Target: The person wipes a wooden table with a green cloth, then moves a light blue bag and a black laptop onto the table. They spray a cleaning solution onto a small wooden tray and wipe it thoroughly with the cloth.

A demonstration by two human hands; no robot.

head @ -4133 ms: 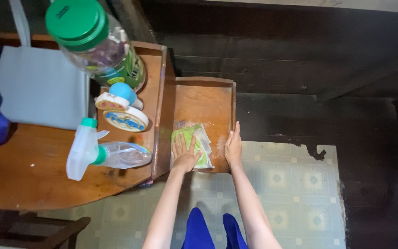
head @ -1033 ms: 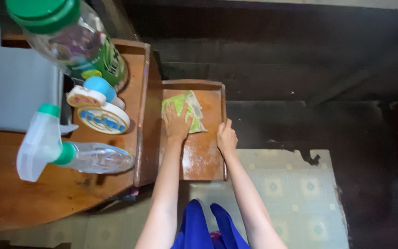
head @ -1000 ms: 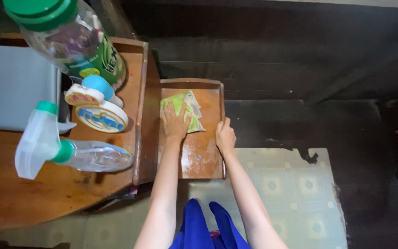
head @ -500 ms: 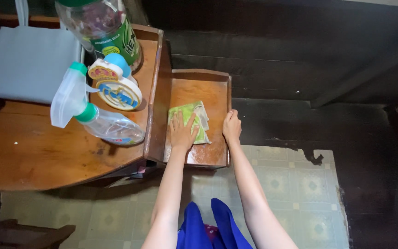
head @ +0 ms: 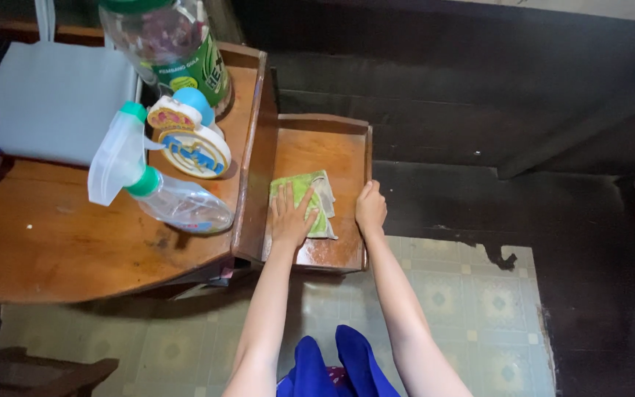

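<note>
Under the left hand, green cloth

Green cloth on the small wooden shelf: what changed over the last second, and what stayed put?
The left hand, flat on the green cloth, drew it from the far end of the small wooden shelf back toward the person. The right hand slid the same way along the right rim, still gripping it. Spray bottle and jar unchanged on the table.
</note>
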